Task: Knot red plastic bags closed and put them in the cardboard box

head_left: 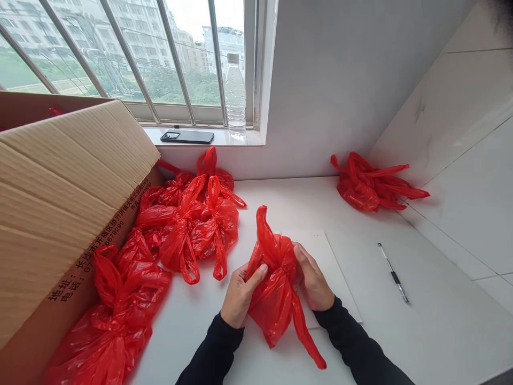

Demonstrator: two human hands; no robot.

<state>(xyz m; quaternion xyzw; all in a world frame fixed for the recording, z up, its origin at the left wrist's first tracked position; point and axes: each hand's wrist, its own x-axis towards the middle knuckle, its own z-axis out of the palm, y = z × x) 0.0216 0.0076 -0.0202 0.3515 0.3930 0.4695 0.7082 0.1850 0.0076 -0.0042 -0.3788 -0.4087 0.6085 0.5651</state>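
Observation:
Between my two hands is a knotted red plastic bag [274, 286], held above the white table. Its two tied handle ends stick out, one up and one down to the right. My left hand [243, 291] grips the bag's left side, thumb on the front. On the right side, my right hand [312, 275] is closed around the bag's edge, its fingers partly hidden behind the plastic. What the bag contains cannot be made out. Beneath the bag lies a white sheet or pad of paper [320, 251], mostly covered by the bag and my hands.
Several knotted red bags [184, 224] are heaped at the left, beside an open cardboard box [76, 166]. More red plastic bags [364, 184] lie in the far right corner. A pen [393, 274] rests on the table [420, 326]. On the windowsill are a phone [187, 137] and a clear bottle [235, 99].

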